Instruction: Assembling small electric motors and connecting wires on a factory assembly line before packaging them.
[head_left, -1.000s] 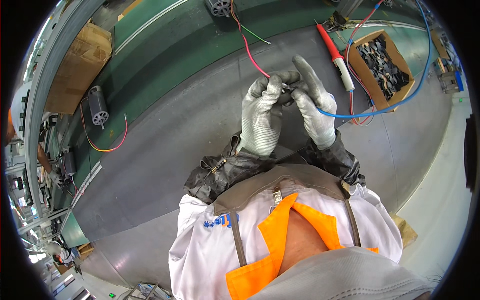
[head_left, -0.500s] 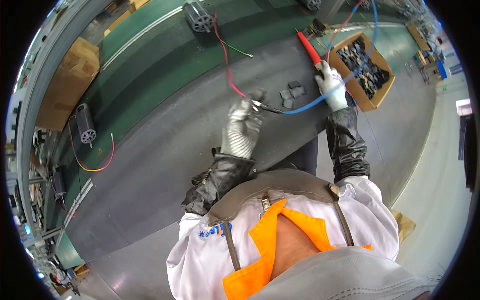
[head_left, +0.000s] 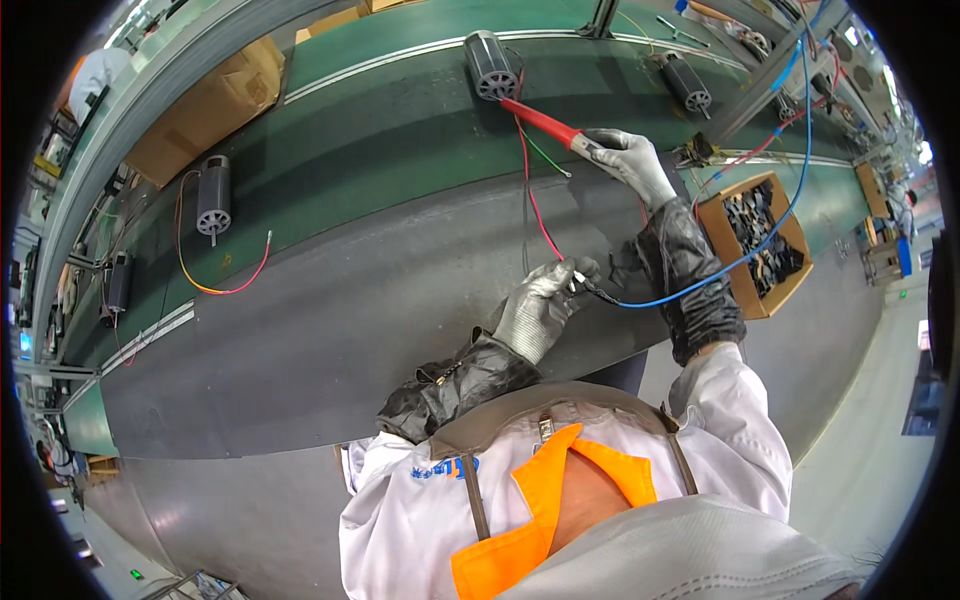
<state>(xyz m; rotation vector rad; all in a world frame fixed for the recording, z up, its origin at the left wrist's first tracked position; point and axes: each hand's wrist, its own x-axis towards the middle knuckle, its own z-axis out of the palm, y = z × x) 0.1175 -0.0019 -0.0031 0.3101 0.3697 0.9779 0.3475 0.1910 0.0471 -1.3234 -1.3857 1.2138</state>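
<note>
My right hand (head_left: 630, 163), in a grey-white glove, is closed around a red test probe (head_left: 540, 122). The probe slants up and left, its tip at the slotted end of a dark cylindrical motor (head_left: 490, 66); whether it touches metal is too small to tell. From this motor a red wire (head_left: 533, 200) runs down to my gloved left hand (head_left: 540, 308). Those fingers are pinched where the red wire meets a small clip (head_left: 592, 288) on the end of a blue lead (head_left: 690, 292). A green wire (head_left: 545, 157) from the same motor lies loose.
A cardboard box (head_left: 741, 296) of small dark pieces stands right of my right forearm. Other motors (head_left: 214, 195) with wires rest on the green belt (head_left: 330, 140). A large carton (head_left: 200, 120) stands at the far left. Metal frame posts rise beyond the belt.
My right hand has carried the red probe up and left to the motor. My left hand still pinches the wire and clip. The view has shifted, so the workbench appears lower.
</note>
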